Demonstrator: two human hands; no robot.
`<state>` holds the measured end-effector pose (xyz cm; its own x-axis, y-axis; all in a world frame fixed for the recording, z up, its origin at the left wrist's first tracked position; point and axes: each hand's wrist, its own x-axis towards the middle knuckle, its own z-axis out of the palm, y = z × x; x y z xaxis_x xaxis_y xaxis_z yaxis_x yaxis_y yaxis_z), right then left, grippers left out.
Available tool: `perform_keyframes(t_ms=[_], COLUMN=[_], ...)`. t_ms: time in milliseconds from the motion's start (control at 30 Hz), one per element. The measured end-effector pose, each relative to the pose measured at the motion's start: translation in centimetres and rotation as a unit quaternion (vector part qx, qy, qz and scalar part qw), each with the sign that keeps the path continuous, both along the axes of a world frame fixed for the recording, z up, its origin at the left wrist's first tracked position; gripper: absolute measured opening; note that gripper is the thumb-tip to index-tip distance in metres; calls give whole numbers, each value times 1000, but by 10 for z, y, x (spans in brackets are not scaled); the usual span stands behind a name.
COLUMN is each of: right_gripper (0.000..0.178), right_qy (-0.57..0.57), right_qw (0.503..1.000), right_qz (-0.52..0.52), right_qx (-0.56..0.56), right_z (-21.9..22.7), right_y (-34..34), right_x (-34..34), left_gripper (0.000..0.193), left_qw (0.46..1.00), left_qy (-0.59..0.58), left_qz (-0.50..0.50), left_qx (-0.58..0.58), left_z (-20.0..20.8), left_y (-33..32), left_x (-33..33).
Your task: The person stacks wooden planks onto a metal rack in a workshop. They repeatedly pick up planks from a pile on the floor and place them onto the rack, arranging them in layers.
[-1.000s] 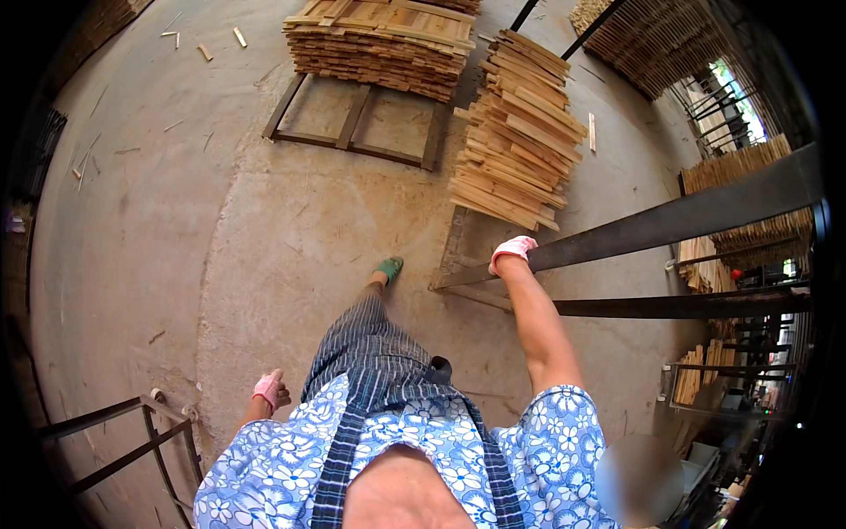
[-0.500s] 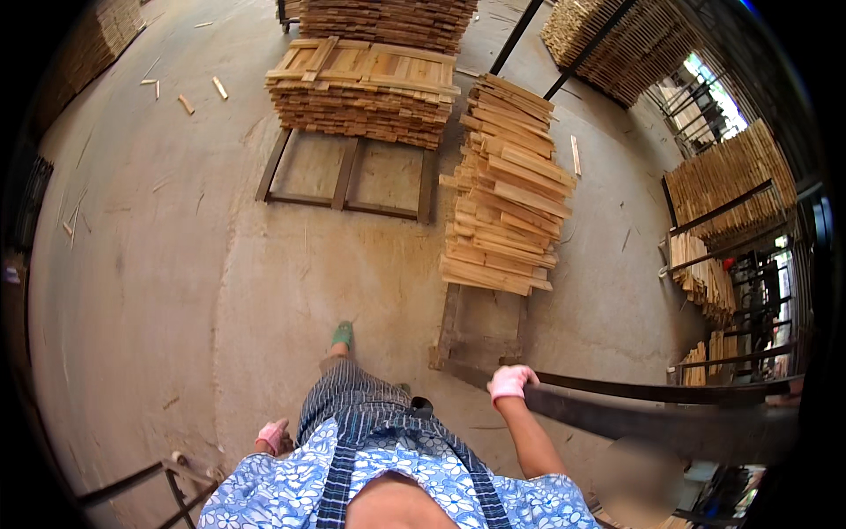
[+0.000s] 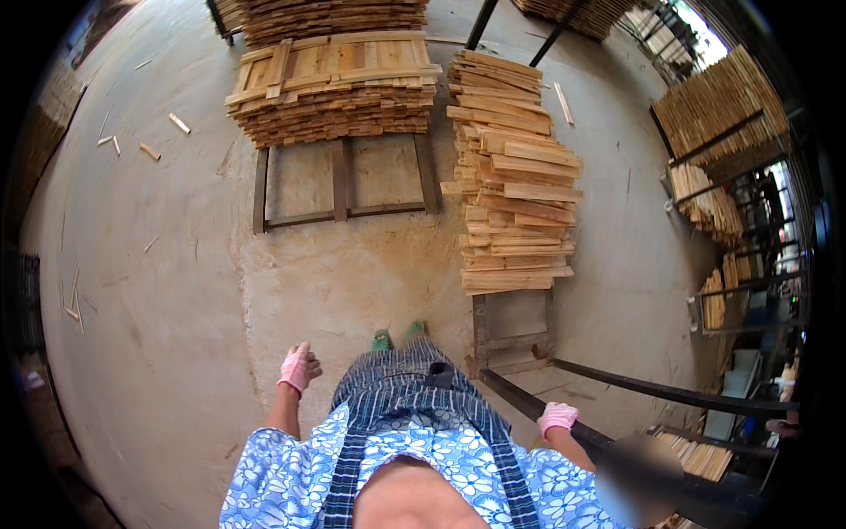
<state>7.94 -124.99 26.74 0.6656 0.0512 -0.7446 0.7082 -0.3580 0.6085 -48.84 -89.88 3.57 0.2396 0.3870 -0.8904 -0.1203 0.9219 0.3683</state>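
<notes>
Across the concrete floor, wood piled on several sides

Scuffed and grey-brown, the floor filled most of the view, with thin debris along its left part. Five neat stacks stood on it or at its edges: a front panel stack and a rear stack just behind it at eleven o'clock, a left-hand stack at ten, a far stack at one and a slat stack at two. The front one sat on a dark frame.

One uneven board pile lay between one and two o'clock on a cart. Three smaller lots of loose boards showed between two and five. Two dark posts rose at twelve and one. From the cart's lower end ran two dark bars, a near bar toward five and a far bar toward four.

Both hands were pink-gloved. The right hand, toward five, was clamped on the near bar; the left hand, at eight, hung free, fingers loosely bent.

Two green shoes stood at six and seven. One pale slat lay past one, four wood scraps at ten.
</notes>
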Motion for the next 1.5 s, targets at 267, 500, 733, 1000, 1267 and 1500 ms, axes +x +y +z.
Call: perform_keyframes(t_ms=[267,500,733,1000,1267,1500], right_gripper=[48,50,68,55,52,42], right_qy=[27,294,238,348,140,129], right_qw=[980,941,825,728,829,732], right_qz=[-168,-126,-210,-201,-403,-520], right_qx=[-102,109,467,556,361,421], right_z=[3,-130,-185,-153,-242,-252], right_y=[30,163,508,688,516,492], right_x=[12,62,100,62,69,57], left_gripper=[24,23,24,20,21,38], left_qw=[960,993,992,998,989,958], left_qy=[58,58,-31,34,79,137], left_qz=[-246,29,110,29,-40,-249], left_qx=[122,-99,-48,-37,-119,40], left_z=[-18,15,9,-7,-48,-67], left_y=[24,126,270,393,510,571], left_x=[-19,5,102,123,147,255])
